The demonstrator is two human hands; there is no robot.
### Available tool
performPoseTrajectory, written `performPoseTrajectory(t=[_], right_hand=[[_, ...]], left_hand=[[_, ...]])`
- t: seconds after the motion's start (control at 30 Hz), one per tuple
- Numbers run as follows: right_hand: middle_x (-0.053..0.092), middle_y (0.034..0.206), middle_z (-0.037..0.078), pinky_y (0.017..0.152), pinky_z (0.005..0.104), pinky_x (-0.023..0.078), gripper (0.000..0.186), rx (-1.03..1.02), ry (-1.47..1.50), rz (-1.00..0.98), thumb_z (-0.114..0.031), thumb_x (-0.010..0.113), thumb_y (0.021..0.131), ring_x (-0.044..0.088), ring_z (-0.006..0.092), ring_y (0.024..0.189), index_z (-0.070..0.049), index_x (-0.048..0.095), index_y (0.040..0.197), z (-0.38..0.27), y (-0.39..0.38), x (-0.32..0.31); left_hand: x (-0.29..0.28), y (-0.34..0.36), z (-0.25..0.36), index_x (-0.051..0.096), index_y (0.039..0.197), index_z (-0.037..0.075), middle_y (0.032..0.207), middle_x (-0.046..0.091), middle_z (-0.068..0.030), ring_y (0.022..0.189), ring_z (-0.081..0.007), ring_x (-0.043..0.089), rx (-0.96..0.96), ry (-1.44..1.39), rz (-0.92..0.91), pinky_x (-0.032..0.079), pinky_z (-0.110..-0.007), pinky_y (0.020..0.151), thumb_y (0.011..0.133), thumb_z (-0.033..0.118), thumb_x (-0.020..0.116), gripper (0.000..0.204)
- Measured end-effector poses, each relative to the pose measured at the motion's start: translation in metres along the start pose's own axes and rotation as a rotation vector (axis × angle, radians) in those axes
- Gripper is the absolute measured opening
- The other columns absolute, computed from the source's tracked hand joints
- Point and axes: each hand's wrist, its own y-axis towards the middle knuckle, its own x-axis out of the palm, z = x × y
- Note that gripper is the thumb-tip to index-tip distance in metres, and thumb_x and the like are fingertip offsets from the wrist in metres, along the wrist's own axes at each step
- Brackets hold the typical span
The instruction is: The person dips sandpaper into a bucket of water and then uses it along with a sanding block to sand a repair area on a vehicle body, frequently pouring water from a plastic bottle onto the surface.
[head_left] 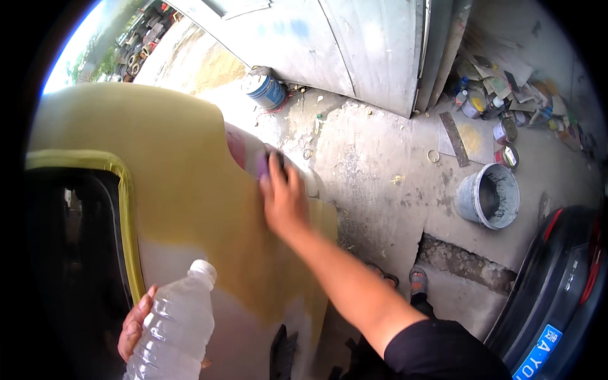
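Observation:
My left hand (137, 322) is wrapped around a clear plastic bottle (177, 326) with a white cap, tilted slightly over the car body. Liquid inside the bottle is hard to make out. Stretched forward, my right hand (285, 199) presses a dark and purple pad (262, 163) against the car panel, next to a reddish lamp area (237, 147). Fingers cover most of the pad. The car panel (180, 190) is yellowish-tan, darker and wet-looking near my right hand, with pale grey lower down. Yellow masking tape (126, 209) edges the dark window (73, 253).
A blue bucket (266, 92) stands by the grey metal door (354, 38). On the floor at right are a grey bucket (467, 196), a metal strip (454, 139) and several cans and bottles. A dark car (538, 297) is parked at lower right, beside a floor trench (465, 263).

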Motion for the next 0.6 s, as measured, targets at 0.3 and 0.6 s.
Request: performPoseTrajectory(t=[0.3, 0.6], right_hand=[[0.042, 0.135, 0.030, 0.098, 0.0493, 0.042, 0.058, -0.168, 0.042, -0.045, -0.022, 0.063, 0.093, 0.050, 0.0440, 0.113, -0.009, 0.043, 0.146, -0.013, -0.123, -0.022], [0.044, 0.129, 0.032, 0.097, 0.0511, 0.042, 0.054, 0.031, 0.127, -0.059, -0.020, 0.058, 0.096, 0.048, 0.0473, 0.113, -0.006, 0.042, 0.145, 0.014, -0.056, 0.002]], left_hand=[[-0.003, -0.011, -0.005, 0.028, 0.145, 0.006, 0.136, 0.050, -0.0241, 0.123, -0.0388, 0.055, 0.031, 0.067, 0.021, 0.045, -0.048, 0.106, 0.062, 0.055, 0.087, 0.113], [-0.010, -0.015, -0.005, 0.029, 0.144, 0.006, 0.135, 0.051, -0.0242, 0.122, -0.0391, 0.056, 0.048, 0.123, 0.038, 0.046, -0.048, 0.105, 0.062, 0.060, 0.085, 0.114]])
